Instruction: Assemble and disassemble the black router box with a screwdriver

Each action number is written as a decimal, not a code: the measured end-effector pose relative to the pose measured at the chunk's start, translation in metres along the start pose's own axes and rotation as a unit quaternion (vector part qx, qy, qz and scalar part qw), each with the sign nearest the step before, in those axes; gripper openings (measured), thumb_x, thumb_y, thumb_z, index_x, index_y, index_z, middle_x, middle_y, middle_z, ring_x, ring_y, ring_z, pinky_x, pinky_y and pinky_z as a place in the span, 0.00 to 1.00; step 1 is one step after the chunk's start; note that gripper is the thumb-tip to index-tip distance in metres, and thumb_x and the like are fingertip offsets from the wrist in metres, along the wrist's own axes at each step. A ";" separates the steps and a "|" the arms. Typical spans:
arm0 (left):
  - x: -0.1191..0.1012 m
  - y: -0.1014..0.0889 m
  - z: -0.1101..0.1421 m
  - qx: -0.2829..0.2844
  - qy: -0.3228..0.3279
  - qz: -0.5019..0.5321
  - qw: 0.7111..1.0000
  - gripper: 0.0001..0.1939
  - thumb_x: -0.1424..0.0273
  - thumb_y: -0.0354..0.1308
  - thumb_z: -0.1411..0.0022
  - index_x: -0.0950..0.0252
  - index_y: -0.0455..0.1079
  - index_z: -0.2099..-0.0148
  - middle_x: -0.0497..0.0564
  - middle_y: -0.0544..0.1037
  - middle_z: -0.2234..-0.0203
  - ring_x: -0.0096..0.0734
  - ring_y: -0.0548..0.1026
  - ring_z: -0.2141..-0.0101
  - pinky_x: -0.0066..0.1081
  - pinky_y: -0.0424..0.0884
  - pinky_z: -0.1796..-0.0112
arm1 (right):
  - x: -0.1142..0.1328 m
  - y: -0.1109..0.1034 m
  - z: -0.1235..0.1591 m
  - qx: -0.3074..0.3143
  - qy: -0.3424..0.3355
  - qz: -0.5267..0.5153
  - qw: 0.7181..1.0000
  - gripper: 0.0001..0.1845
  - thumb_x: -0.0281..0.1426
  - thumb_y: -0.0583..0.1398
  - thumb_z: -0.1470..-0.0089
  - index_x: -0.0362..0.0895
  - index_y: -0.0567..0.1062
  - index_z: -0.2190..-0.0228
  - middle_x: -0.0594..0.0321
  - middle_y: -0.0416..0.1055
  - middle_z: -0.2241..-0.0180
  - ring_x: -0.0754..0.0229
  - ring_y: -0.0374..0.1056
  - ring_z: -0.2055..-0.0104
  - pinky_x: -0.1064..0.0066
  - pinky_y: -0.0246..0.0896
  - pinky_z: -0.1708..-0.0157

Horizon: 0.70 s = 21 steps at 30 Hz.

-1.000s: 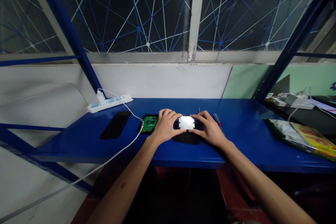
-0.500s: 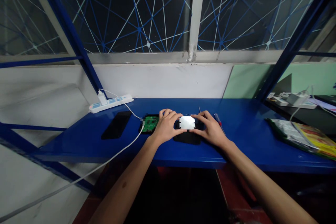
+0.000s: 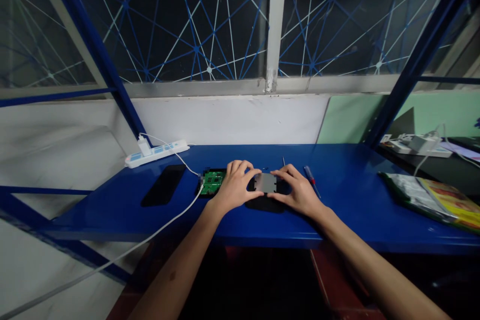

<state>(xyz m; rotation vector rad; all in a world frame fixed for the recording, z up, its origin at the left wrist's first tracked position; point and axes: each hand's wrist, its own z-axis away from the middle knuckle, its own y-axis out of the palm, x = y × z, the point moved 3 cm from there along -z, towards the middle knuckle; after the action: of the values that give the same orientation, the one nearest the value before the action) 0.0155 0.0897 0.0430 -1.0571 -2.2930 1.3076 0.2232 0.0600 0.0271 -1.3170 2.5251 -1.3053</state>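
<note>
Between my two hands is a small flat metal plate [image 3: 265, 183] with dark notches along its side edges. My left hand [image 3: 236, 186] grips its left edge between thumb and fingers. On the opposite edge, my right hand [image 3: 297, 187] pinches it the same way. A black flat piece [image 3: 264, 204] lies under and in front of the plate, partly hidden by it. Just left of my left hand, a green circuit board [image 3: 212, 182] sits in a black case, with a white cable [image 3: 186, 205] running from it toward me.
A black phone-like slab [image 3: 164, 185] lies on the blue table [image 3: 348, 195] at left, before a white power strip [image 3: 157, 154]. A screwdriver [image 3: 311, 180] rests right of my right hand, and a thin rod [image 3: 284, 161] behind it. A colourful packet [image 3: 435, 200] lies far right.
The plate has tilted, its face turning from bright white to dull grey. Both hands still hold its edges. The whole view has shifted slightly downward in the picture.
</note>
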 end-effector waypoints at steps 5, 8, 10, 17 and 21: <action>-0.012 -0.007 -0.009 0.015 0.017 -0.004 1.000 0.24 0.67 0.70 0.44 0.59 0.71 0.46 0.53 0.70 0.53 0.48 0.65 0.51 0.46 0.62 0.50 | 0.003 -0.001 0.001 -0.020 -0.010 -0.008 1.000 0.28 0.44 0.65 0.44 0.51 0.68 0.45 0.56 0.67 0.57 0.52 0.70 0.56 0.58 0.72 0.56; -0.020 -0.009 -0.013 0.030 0.032 -0.004 0.999 0.24 0.66 0.71 0.45 0.60 0.71 0.46 0.53 0.70 0.53 0.49 0.65 0.52 0.46 0.62 0.50 | 0.004 -0.001 0.001 -0.022 -0.013 -0.012 1.000 0.28 0.44 0.65 0.44 0.50 0.68 0.45 0.57 0.66 0.58 0.53 0.70 0.57 0.59 0.72 0.57; -0.024 -0.009 -0.015 0.032 0.035 0.007 0.999 0.26 0.64 0.72 0.45 0.60 0.70 0.46 0.53 0.70 0.53 0.49 0.65 0.51 0.46 0.63 0.50 | 0.005 0.000 0.001 -0.021 -0.006 -0.019 1.000 0.28 0.44 0.65 0.44 0.50 0.68 0.46 0.57 0.65 0.57 0.54 0.70 0.58 0.59 0.72 0.58; -0.016 -0.003 -0.015 -0.010 -0.069 0.170 0.983 0.27 0.65 0.76 0.49 0.57 0.71 0.48 0.51 0.72 0.54 0.47 0.66 0.51 0.45 0.67 0.49 | 0.001 0.003 0.000 0.001 0.044 -0.054 0.998 0.46 0.49 0.69 0.52 0.51 0.58 0.38 0.53 0.63 0.51 0.50 0.71 0.55 0.53 0.74 0.56; -0.017 -0.003 -0.014 -0.022 -0.078 0.261 0.962 0.28 0.65 0.76 0.49 0.56 0.70 0.47 0.52 0.73 0.51 0.47 0.68 0.48 0.48 0.65 0.45 | 0.002 0.008 0.000 0.043 0.055 -0.061 0.996 0.43 0.49 0.68 0.51 0.51 0.59 0.39 0.53 0.60 0.50 0.51 0.71 0.55 0.51 0.74 0.55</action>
<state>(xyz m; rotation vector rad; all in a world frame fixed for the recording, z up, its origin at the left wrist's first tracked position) 0.0340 0.0848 0.0548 -1.7151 -2.2415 1.5790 0.2166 0.0616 0.0225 -1.4395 2.4590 -1.5325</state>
